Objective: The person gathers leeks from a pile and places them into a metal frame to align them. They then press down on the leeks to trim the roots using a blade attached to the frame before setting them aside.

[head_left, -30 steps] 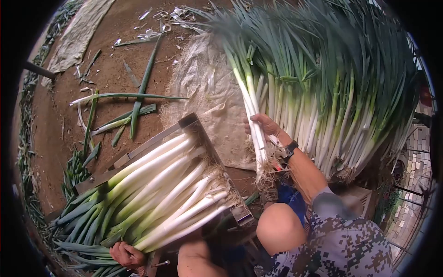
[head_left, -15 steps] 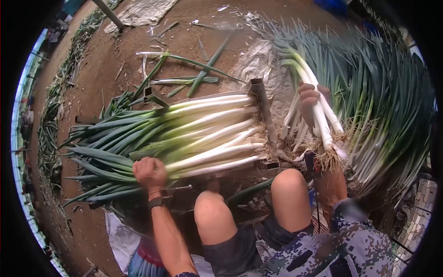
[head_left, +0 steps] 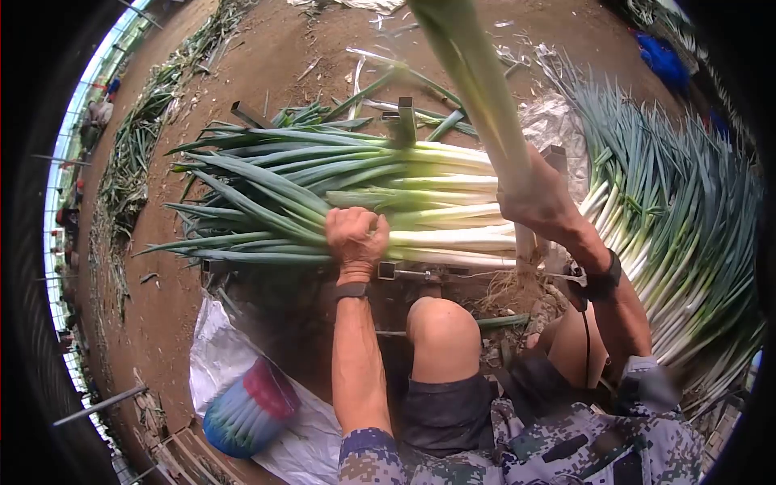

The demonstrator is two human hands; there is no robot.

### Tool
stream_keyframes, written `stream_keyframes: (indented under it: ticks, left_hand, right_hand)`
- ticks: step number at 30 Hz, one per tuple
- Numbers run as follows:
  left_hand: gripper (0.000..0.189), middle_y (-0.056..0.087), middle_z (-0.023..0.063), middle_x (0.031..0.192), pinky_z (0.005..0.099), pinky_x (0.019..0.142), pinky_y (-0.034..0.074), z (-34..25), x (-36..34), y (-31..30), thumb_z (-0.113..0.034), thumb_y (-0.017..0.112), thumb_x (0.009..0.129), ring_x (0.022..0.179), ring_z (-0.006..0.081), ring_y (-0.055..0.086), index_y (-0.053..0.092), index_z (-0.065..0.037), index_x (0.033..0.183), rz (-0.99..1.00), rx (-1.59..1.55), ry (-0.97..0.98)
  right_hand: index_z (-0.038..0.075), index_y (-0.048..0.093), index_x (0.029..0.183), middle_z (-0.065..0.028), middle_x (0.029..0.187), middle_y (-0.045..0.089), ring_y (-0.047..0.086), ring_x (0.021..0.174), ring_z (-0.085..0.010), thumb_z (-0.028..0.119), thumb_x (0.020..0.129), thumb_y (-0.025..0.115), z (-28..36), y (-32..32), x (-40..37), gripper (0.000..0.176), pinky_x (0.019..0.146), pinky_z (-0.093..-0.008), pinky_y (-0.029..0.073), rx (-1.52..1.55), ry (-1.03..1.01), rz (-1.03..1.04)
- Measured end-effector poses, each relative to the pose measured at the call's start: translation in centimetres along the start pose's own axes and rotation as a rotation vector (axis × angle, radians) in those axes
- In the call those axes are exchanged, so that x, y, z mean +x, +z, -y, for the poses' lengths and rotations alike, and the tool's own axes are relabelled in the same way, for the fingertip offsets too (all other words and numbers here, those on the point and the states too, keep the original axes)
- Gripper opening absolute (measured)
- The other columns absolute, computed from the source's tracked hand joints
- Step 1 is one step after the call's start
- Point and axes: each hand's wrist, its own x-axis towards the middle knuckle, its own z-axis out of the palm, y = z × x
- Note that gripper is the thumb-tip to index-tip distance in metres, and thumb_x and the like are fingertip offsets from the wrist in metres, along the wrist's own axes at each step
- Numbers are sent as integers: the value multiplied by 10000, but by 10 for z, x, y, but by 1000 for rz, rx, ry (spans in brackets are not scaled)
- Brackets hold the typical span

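A row of large green onions (head_left: 453, 214) lies side by side in a low metal frame (head_left: 406, 121), leaves to the left and white stalks to the right. My left hand (head_left: 356, 236) is closed on the nearest ones, where the leaves begin. Over the right end of the row, my right hand (head_left: 540, 198) grips green onions (head_left: 485, 89) held upright. Their roots (head_left: 521, 284) hang at the bottom, and their tops rise close to the camera, blurred. Farther right, a big heap of green onions (head_left: 671, 202) lies on the ground.
My knees (head_left: 444, 335) are close in front of the frame. Loose leaves and a crumpled plastic sheet (head_left: 558, 129) lie beyond it. A colourful bundle (head_left: 250, 408) rests on white sheeting (head_left: 311, 428) at lower left. Leaf scraps (head_left: 133, 170) line the far left, and something blue (head_left: 663, 61) is at upper right.
My right hand has brought the green onions from beside the heap leftward to the frame, tipping them up toward the camera. My left hand stays on the row; the view has shifted.
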Motion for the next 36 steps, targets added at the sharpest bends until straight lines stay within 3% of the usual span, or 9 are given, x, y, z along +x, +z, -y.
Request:
stream_keyframes:
  ticks: [4, 5, 6, 15, 23, 27, 30, 31, 36]
  left_hand:
    - [89, 714, 47, 801, 416, 917, 475, -8, 6, -19, -190, 772, 731, 810, 261, 665, 708, -133, 708, -7, -50, 46]
    - [108, 728, 120, 823, 391, 800, 534, -14, -6, -18, -215, 752, 785, 788, 307, 696, 759, -107, 784, 226, -224, -382]
    - [175, 715, 173, 841, 371, 708, 552, -10, -8, -18, -249, 730, 830, 787, 351, 705, 771, -81, 854, 296, -284, -393]
    - [285, 748, 132, 801, 308, 728, 529, -18, 3, -42, -281, 723, 891, 728, 203, 709, 763, 0, 917, 366, -480, -441]
    - [195, 698, 28, 784, 264, 728, 495, -11, -29, -42, -163, 734, 924, 753, 102, 601, 728, 23, 867, -236, -783, -687]
    - [190, 687, 31, 879, 278, 732, 513, -35, -47, -49, -64, 770, 873, 774, 136, 625, 686, 11, 1026, -363, -800, -615]
    - [234, 686, 78, 965, 321, 788, 527, -45, -49, -64, -29, 766, 852, 860, 220, 655, 687, -31, 1073, -331, -348, -290]
    - [324, 663, 107, 1129, 405, 926, 492, -48, -45, -73, -29, 777, 804, 1050, 296, 625, 696, -94, 1111, -240, -183, -176]
    - [487, 565, 93, 1355, 488, 1101, 339, -40, -39, -76, -86, 775, 731, 1295, 330, 480, 686, -155, 1205, 107, 155, -10]
  right_hand:
    - [69, 533, 1206, -218, 989, 635, 647, 905, -395, 130, 831, 742, -71, 52, -26, 433, 767, -460, 534, -414, 114, 239]
    - [76, 541, 1194, -210, 1004, 632, 643, 933, -386, 162, 833, 753, -105, 63, -40, 428, 780, -465, 529, -509, 157, 344]
    - [84, 548, 1183, -203, 1019, 630, 638, 961, -377, 193, 835, 765, -104, 66, -38, 424, 792, -470, 523, -604, 195, 445]
    - [119, 624, 1136, -113, 1016, 636, 625, 1011, -312, 222, 779, 798, -87, 62, -51, 410, 817, -446, 512, -650, 102, 66]
    - [149, 658, 1078, -60, 990, 632, 608, 968, -301, 136, 762, 792, -57, 51, -56, 343, 833, -435, 478, -538, -78, -112]
    - [121, 635, 1100, -71, 1005, 625, 597, 969, -309, 133, 773, 784, -63, 60, -86, 359, 868, -449, 470, -485, -14, -67]
    - [99, 604, 1190, -144, 1109, 622, 578, 1044, -373, 78, 808, 744, -82, 74, -111, 408, 907, -478, 469, -441, 14, 114]
    - [93, 606, 1197, -151, 1120, 617, 565, 1064, -387, 75, 821, 732, -78, 74, -110, 397, 923, -478, 467, -411, 37, 116]
    - [126, 638, 1168, -89, 1060, 628, 597, 1053, -318, 158, 794, 769, -65, 67, -113, 398, 905, -445, 488, -446, 53, 51]
